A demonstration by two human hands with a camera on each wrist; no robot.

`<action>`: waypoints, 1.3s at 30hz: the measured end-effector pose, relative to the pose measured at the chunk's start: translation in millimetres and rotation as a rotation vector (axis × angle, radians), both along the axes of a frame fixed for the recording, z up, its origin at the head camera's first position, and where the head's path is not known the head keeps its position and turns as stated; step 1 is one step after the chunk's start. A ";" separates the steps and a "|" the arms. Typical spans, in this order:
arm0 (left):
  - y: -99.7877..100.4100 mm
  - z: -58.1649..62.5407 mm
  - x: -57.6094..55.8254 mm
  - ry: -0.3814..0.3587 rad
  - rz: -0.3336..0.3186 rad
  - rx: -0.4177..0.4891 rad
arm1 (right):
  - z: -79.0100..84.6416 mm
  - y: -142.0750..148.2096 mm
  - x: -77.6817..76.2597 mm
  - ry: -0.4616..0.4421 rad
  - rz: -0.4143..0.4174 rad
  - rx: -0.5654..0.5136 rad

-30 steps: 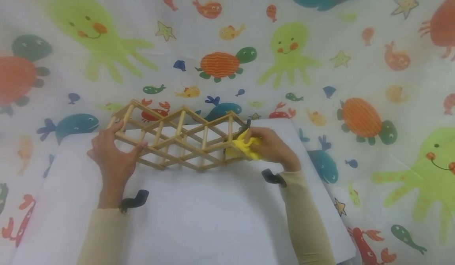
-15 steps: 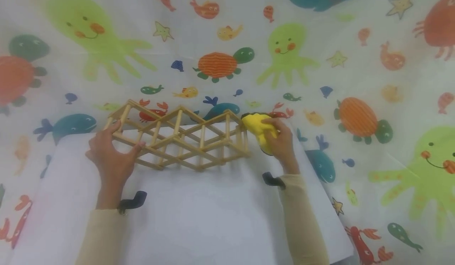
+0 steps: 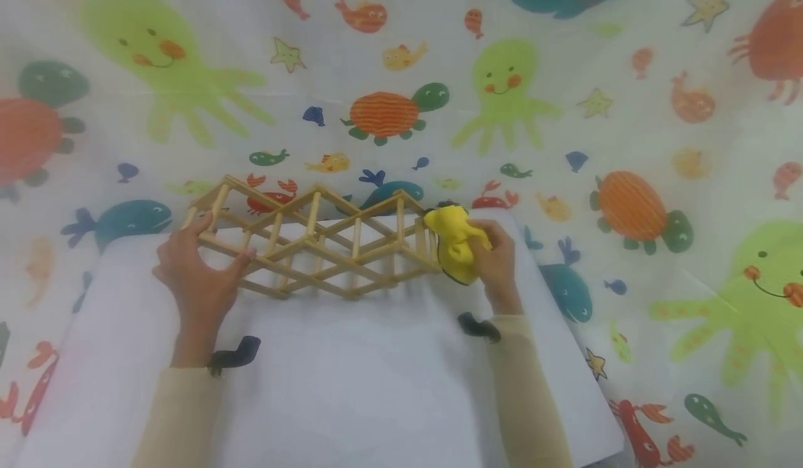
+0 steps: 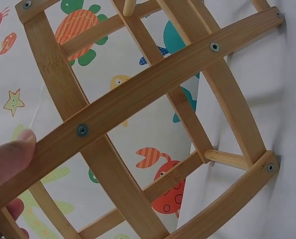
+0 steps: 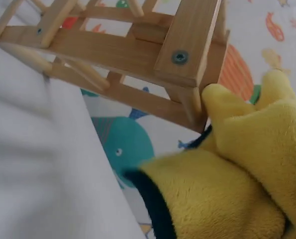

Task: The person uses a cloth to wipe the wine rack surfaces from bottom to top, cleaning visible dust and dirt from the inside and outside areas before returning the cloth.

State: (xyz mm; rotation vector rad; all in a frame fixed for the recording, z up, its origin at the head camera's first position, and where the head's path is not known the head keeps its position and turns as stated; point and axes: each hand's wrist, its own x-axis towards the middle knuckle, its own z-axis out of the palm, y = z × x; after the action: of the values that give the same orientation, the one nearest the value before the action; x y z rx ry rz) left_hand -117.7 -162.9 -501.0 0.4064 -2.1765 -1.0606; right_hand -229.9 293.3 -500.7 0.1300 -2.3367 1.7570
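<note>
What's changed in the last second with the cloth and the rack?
The right hand moved rightward with the yellow cloth, baring more of the wooden lattice rack at its right end. Nothing was let go. The left hand still grips the rack's left end; the rack stayed put.

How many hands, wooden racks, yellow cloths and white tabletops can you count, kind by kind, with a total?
Hands: 2 (left hand, right hand)
Wooden rack: 1
Yellow cloth: 1
White tabletop: 1
Total: 5
</note>
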 end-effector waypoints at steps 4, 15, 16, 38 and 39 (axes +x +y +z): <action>0.8 -1.9 1.1 -0.018 0.010 -0.008 | -9.9 -10.3 0.1 -0.024 0.040 -0.015; -1.2 4.0 1.2 -0.005 -0.001 -0.003 | -24.5 -10.4 5.4 -0.094 -0.129 -0.146; -1.1 3.0 0.6 -0.011 -0.003 0.000 | -27.5 -11.0 5.0 -0.094 -0.156 -0.167; 2.8 4.7 1.2 -0.027 -0.013 0.004 | -59.6 -39.4 1.9 -0.049 -0.123 0.006; 3.3 4.8 1.1 -0.035 -0.013 0.005 | -61.1 -41.1 1.8 -0.070 -0.134 0.018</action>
State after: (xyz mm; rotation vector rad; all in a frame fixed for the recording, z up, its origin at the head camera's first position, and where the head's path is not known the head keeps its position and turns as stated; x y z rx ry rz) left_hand -116.5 -159.6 -496.2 0.4168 -2.2099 -1.0738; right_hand -228.1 252.2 -561.8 -0.0847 -2.3498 1.7039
